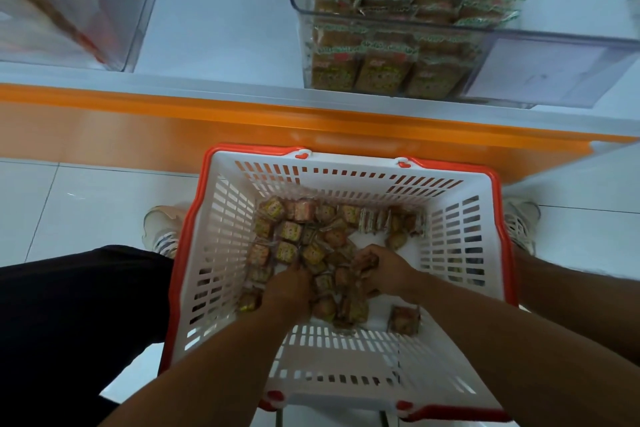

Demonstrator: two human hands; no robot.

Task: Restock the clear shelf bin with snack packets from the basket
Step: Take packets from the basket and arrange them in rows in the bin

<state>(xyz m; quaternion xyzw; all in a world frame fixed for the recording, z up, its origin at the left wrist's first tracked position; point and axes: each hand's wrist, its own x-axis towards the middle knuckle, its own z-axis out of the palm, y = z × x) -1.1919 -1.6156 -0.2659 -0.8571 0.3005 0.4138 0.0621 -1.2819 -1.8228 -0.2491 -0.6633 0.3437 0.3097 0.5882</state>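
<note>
A: Both hands in the basket [221, 253]?

B: Yep. Left hand [289, 288] and right hand [384, 270] curl into the snack packets [294, 232], mid-floor. Clear shelf bin [485, 35] at 1 o'clock, walls well apart.

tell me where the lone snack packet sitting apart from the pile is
In the head view, the lone square snack packet lies on the white plastic basket floor, near its right corner closest to the person, right of the right hand.

Snack packets [311, 246] lie in the basket [349, 388], before the shelf bin [554, 55]
</note>
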